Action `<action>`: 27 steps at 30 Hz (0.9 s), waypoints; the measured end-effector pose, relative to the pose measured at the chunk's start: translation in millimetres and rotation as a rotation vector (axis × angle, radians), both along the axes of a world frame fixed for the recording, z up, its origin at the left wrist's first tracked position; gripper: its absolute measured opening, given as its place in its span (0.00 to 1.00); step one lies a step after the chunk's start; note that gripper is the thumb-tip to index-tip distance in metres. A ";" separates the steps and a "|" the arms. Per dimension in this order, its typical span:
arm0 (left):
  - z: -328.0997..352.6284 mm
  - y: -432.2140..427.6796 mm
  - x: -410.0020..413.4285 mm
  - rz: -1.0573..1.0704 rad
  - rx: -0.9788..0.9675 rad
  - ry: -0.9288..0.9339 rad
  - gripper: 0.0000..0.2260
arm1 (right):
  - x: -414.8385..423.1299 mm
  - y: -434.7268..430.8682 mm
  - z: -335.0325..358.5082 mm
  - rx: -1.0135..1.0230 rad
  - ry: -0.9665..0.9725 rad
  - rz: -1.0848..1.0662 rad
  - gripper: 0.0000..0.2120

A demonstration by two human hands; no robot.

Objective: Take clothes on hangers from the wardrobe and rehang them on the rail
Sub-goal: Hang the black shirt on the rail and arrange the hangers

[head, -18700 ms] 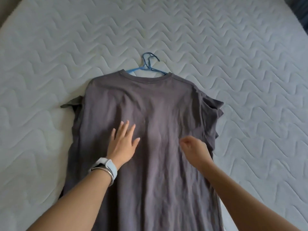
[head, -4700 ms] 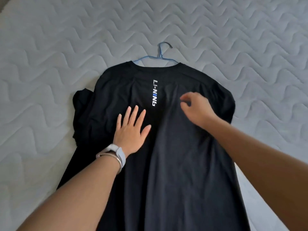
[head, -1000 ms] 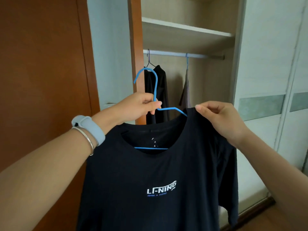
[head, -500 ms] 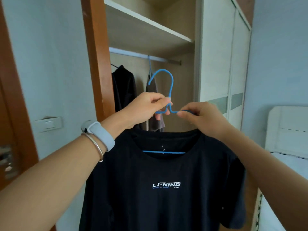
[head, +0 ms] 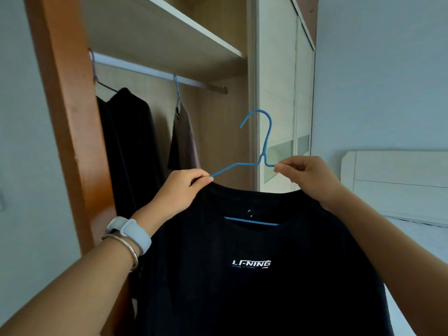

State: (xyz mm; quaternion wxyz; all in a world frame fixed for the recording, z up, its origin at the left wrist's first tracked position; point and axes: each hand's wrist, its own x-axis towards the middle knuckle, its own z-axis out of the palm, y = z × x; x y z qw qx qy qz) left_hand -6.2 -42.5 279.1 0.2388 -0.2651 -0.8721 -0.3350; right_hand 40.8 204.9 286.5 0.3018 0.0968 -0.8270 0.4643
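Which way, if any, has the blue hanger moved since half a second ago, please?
Yes, rightward: the blue hanger hook overlapped the brown garment; now it fronts the white wardrobe door.

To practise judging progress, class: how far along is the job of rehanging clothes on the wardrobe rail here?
Done: a black garment and a brown garment hang on the rail. In hand: the left hand pinches the T-shirt at its shoulder and the right hand pinches its blue hanger, whose hook is not on the rail. Left: hook it on; further clothes are not visible.
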 end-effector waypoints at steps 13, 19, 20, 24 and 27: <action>19.1 117.6 -157.1 -0.157 0.051 0.206 0.08 | -164.8 53.5 20.5 0.168 -0.002 0.107 0.06; 27.4 144.2 -226.4 -0.164 0.142 0.177 0.10 | -241.0 80.5 33.5 0.149 -0.056 0.207 0.05; 28.3 145.8 -235.8 -0.151 0.158 0.166 0.11 | -251.6 82.3 34.9 0.145 -0.090 0.238 0.06; 29.5 147.7 -272.8 -0.118 0.243 0.081 0.10 | -286.3 95.8 38.9 0.193 -0.223 0.400 0.07; 26.0 147.1 -299.3 -0.126 0.264 0.007 0.10 | -310.0 114.1 33.3 0.423 -0.244 0.302 0.10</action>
